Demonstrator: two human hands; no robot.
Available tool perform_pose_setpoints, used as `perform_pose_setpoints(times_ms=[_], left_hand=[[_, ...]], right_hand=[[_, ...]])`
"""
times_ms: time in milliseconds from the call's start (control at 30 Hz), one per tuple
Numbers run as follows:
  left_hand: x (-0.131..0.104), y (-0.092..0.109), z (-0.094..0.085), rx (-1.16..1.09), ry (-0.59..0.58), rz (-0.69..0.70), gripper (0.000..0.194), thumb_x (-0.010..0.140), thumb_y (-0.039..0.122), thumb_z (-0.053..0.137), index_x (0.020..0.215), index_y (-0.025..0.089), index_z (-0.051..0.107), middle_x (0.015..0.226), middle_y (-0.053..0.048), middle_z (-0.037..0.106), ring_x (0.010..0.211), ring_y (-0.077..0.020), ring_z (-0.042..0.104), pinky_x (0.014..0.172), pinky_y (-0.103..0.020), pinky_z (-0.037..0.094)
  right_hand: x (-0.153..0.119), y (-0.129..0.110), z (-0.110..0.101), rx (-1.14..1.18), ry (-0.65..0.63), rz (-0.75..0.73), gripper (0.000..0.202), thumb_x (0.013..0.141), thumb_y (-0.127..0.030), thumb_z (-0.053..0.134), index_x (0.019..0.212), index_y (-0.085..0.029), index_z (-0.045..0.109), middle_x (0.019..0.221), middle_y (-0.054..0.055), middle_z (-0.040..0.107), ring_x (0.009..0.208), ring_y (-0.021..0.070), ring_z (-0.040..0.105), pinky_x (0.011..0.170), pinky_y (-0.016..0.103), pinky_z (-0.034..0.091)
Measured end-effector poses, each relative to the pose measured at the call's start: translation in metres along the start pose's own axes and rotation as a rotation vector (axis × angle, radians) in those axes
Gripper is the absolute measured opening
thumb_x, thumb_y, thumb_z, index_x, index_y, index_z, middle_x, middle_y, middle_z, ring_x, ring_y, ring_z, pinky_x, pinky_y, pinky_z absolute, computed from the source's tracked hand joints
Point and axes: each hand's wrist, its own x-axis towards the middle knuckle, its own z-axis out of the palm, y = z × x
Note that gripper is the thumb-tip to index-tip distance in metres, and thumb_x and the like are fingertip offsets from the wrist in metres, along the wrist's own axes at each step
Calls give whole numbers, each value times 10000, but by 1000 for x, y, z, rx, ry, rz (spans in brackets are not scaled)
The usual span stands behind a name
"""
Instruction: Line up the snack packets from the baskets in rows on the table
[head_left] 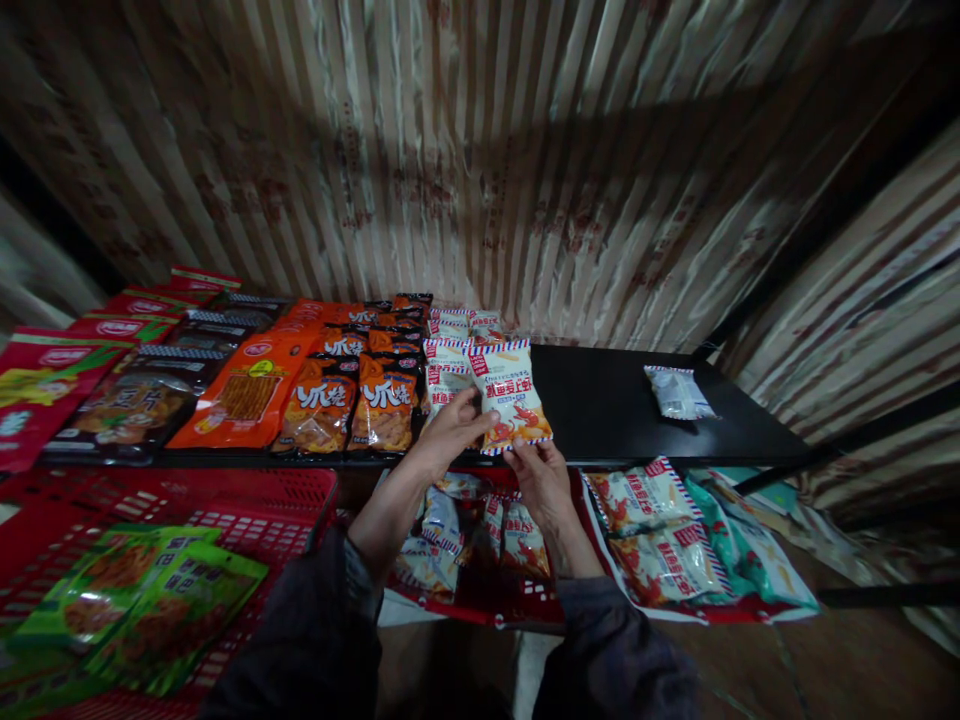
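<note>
A white snack bag with a red-and-blue striped edge is held upright above the front of the black shelf, its printed face towards me. My left hand grips its left side, with fingers and thumb closed on it. At the bottom right corner, my right hand pinches the bag's lower edge. Just behind and to the left stand matching white bags in a row, partly covered by the held one. Below my hands, more of these snack bags lie in a red basket.
Orange-and-black bags, orange packs, dark packs and red packs fill the shelf's left. One silvery bag lies on the right of the black shelf. Green packs sit in a red basket at lower left.
</note>
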Motion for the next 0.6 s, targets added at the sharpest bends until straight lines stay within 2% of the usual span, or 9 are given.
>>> perform_pose_setpoints(times_ms=[100, 233, 433, 600], left_hand=[[2, -6, 5, -13, 9, 15, 713, 616, 332, 825, 1248, 167, 538, 932, -71, 745, 869, -220, 697, 834, -340, 507], [4, -10, 5, -21, 37, 34, 640, 639, 290, 797, 1218, 150, 564, 922, -71, 747, 874, -222, 700, 869, -357, 510], [6, -9, 3, -9, 24, 89, 595, 610, 270, 809, 1154, 146, 602, 943, -63, 747, 903, -216, 690, 902, -354, 498], [6, -10, 2, 2, 36, 86, 584, 597, 267, 811, 1129, 144, 604, 947, -69, 747, 928, -219, 686, 918, -358, 490]], right_hand=[[1, -1, 2, -2, -3, 10, 362, 513, -311, 895, 754, -213, 644, 743, -44, 666, 667, 96, 623, 651, 244, 585], [-2, -4, 6, 5, 1, 34, 393, 465, -321, 911, 748, -210, 663, 744, -39, 680, 658, 94, 620, 599, 218, 576], [-6, -6, 9, -51, -38, -2, 385, 533, -402, 874, 778, -195, 661, 766, -17, 686, 666, 114, 622, 592, 252, 587], [-4, -6, 8, -42, -4, -70, 373, 569, -421, 855, 797, -210, 649, 793, -19, 686, 680, 109, 625, 601, 240, 581]])
